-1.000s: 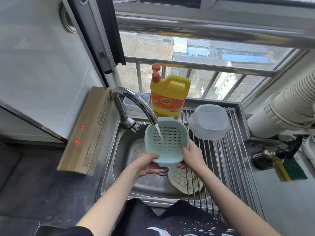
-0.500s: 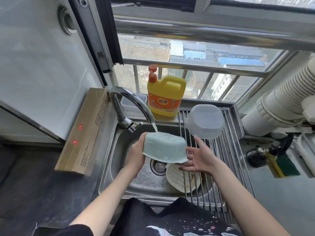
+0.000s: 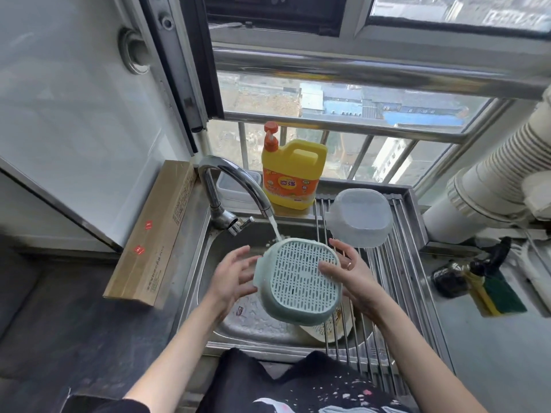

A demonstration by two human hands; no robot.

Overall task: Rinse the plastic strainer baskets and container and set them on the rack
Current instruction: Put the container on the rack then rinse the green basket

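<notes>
The pale green strainer basket (image 3: 301,281) is held upside down over the sink (image 3: 208,263), its far rim under the faucet (image 3: 232,186) stream. It is cradled between the left hand (image 3: 235,275) and right hand (image 3: 348,275), fingers straight against its sides. The translucent container (image 3: 359,217) is seen inverted on the rack (image 3: 396,281) right of the sink, and a cream strainer basket (image 3: 328,330) lies in the sink

We see a matt green plastic strainer (image 3: 301,281), a glossy steel tap (image 3: 229,180), a wet dimpled metal sink (image 3: 256,320), and a frosted plastic container (image 3: 359,217).
</notes>
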